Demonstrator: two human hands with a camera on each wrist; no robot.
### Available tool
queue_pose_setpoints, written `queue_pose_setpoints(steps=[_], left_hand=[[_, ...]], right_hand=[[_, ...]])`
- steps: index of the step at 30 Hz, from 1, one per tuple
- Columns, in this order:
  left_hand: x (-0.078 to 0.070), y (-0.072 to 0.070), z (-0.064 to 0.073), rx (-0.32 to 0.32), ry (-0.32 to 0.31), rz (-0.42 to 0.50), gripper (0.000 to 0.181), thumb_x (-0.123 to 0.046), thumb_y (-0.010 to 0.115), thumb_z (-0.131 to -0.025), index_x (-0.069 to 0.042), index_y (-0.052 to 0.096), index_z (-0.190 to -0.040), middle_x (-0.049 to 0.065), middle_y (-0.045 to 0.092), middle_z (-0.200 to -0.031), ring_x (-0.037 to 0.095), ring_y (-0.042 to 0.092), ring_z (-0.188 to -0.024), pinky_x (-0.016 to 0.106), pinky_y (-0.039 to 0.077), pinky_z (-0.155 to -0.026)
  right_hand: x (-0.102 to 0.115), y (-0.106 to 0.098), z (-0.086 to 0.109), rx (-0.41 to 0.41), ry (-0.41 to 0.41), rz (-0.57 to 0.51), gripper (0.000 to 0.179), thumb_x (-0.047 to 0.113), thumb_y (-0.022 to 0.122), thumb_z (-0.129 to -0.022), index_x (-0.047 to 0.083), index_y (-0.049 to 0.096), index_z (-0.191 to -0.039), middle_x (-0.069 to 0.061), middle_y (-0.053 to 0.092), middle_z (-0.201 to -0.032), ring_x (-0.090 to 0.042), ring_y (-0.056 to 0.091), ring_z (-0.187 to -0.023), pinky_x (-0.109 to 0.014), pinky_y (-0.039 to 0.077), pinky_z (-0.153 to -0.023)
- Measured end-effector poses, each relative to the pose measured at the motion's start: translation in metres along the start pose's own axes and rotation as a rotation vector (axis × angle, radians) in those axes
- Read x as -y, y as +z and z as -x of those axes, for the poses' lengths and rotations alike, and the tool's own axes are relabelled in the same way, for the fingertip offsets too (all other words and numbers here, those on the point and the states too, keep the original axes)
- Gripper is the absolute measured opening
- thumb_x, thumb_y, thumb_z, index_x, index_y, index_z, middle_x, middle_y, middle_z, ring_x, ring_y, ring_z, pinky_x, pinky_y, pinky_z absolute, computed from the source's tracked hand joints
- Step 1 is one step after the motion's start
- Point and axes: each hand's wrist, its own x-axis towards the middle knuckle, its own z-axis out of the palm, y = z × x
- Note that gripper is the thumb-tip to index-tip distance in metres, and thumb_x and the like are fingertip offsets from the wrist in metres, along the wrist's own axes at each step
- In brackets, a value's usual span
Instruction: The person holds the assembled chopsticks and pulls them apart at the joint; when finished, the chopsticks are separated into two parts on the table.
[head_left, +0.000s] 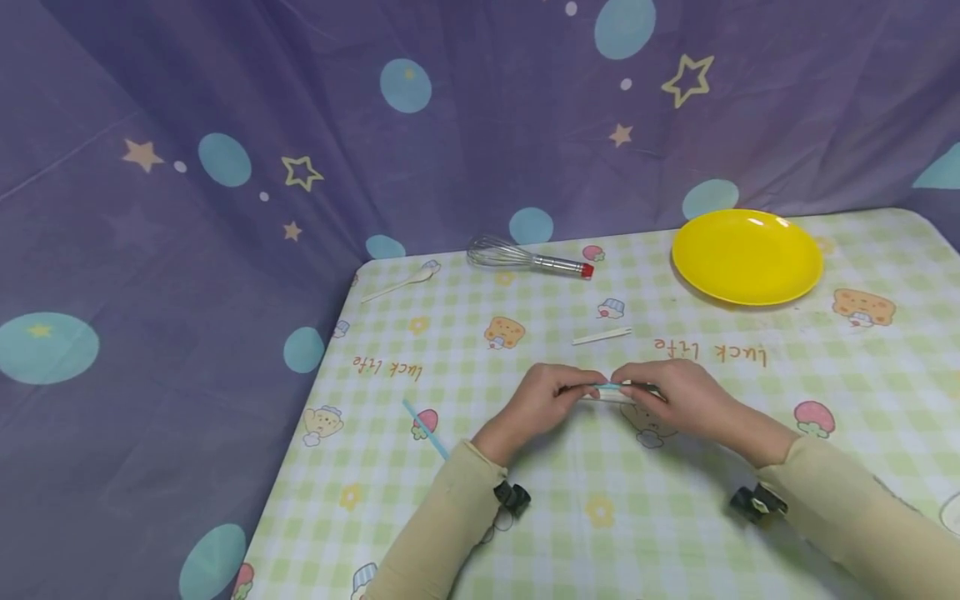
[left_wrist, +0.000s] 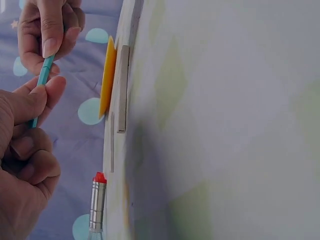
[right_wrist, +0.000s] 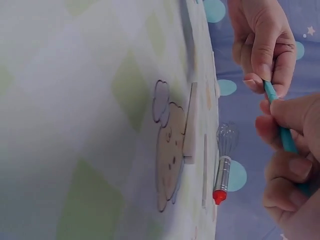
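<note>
A slim teal stick (left_wrist: 44, 76) is held up between both hands, above the tablecloth. My left hand (head_left: 542, 403) pinches one end between thumb and index finger. From the other side, my right hand (head_left: 684, 400) pinches the stick too, the fingertips of both hands almost meeting in the head view. In the right wrist view the teal stick (right_wrist: 286, 137) runs on into the right palm, where curled fingers cover part of it. Beneath the hands lies a flat whitish stick (right_wrist: 190, 122), partly hidden by the fingers in the head view.
Farther back lies another thin whitish stick (head_left: 602, 336). A light blue stick (head_left: 425, 428) is left of the left forearm, partly covered by the sleeve. Along the back are a pale spoon (head_left: 397, 285), a whisk (head_left: 528, 257) with a red tip, and a yellow plate (head_left: 748, 257).
</note>
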Motion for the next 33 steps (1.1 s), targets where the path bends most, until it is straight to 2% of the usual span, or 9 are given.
queue_pose_setpoints(steps=[6,15,19,22,26,29,33], left_hand=[[0.000,0.001,0.000,-0.017,0.006,0.020,0.023,-0.002,0.063,-0.093,-0.008,0.074,-0.112,0.004,0.074,-0.097,0.001,0.066,-0.088,0.018,0.050,-0.076],[0.007,-0.002,0.001,-0.049,0.026,0.038,0.022,-0.003,0.062,-0.094,-0.008,0.074,-0.112,0.007,0.074,-0.098,0.004,0.066,-0.091,0.019,0.049,-0.078],[0.012,-0.012,0.007,-0.078,-0.028,0.099,0.023,-0.005,0.062,-0.094,-0.008,0.073,-0.113,0.009,0.073,-0.095,0.006,0.066,-0.090,0.022,0.050,-0.078],[0.014,-0.018,0.010,-0.086,-0.063,0.125,0.022,-0.008,0.063,-0.095,-0.010,0.073,-0.114,0.008,0.074,-0.093,0.008,0.067,-0.087,0.022,0.050,-0.072],[0.014,-0.024,0.011,-0.089,-0.103,0.107,0.022,-0.012,0.063,-0.095,-0.012,0.073,-0.115,0.005,0.074,-0.088,0.014,0.069,-0.081,0.022,0.046,-0.064],[0.014,-0.027,0.011,-0.095,-0.127,0.038,0.024,-0.012,0.060,-0.098,-0.013,0.071,-0.119,0.002,0.073,-0.086,0.015,0.061,-0.066,0.022,0.043,-0.060],[0.016,-0.030,0.010,-0.069,-0.128,-0.072,0.033,-0.003,0.049,-0.101,-0.010,0.062,-0.131,0.002,0.071,-0.096,0.017,0.047,-0.062,0.026,0.042,-0.069]], right_hand=[[-0.002,0.004,0.000,-0.033,-0.015,0.029,0.022,0.005,0.068,-0.089,0.013,0.073,-0.109,0.001,0.073,-0.102,-0.017,0.070,-0.090,-0.040,0.055,-0.074],[-0.005,-0.002,0.000,-0.056,-0.043,0.033,0.025,0.003,0.071,-0.087,0.013,0.074,-0.109,0.003,0.073,-0.102,-0.016,0.069,-0.090,-0.039,0.055,-0.074],[-0.008,-0.009,0.004,-0.083,0.058,-0.012,0.019,0.007,0.072,-0.087,0.014,0.075,-0.105,0.005,0.073,-0.097,-0.011,0.067,-0.084,-0.036,0.054,-0.073],[-0.011,-0.012,0.007,-0.154,0.150,-0.020,0.011,0.014,0.077,-0.085,0.016,0.076,-0.095,0.005,0.073,-0.090,-0.011,0.066,-0.077,-0.032,0.052,-0.070],[-0.014,-0.012,0.009,-0.232,0.221,-0.022,0.009,0.019,0.081,-0.080,0.017,0.076,-0.086,-0.001,0.073,-0.090,-0.016,0.068,-0.077,-0.028,0.051,-0.069],[-0.015,-0.012,0.009,-0.203,0.300,-0.096,0.010,0.022,0.078,-0.084,0.014,0.077,-0.090,-0.007,0.074,-0.098,-0.022,0.069,-0.087,-0.031,0.052,-0.076],[-0.019,-0.015,0.012,-0.090,0.409,-0.249,0.023,0.025,0.065,-0.096,0.006,0.074,-0.105,-0.018,0.067,-0.117,-0.035,0.061,-0.113,-0.048,0.048,-0.092]])
